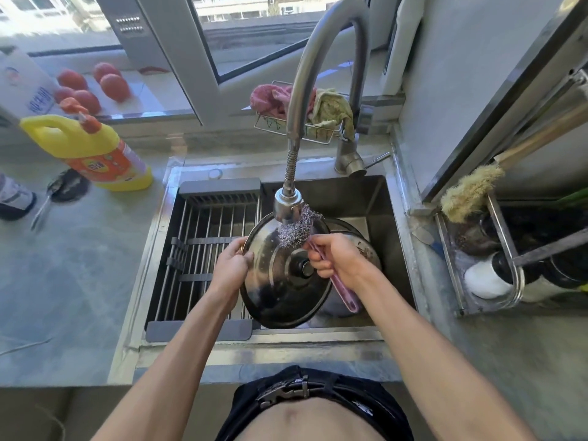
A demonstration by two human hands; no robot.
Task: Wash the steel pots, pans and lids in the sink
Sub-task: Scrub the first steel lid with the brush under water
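The steel lid [280,281] is held tilted over the sink [375,198], knob side up toward the camera, its upper rim under the faucet head [288,206]. The left hand [234,265] grips the lid's left rim, fingers curled round the edge. The right hand [334,259] clamps a pink-handled steel-wool scrubber [296,229], its wool pressed on the lid's upper part, handle running down to the lower right. A yellow detergent bottle [92,151] stands on the counter [79,265] at left; its label is unreadable
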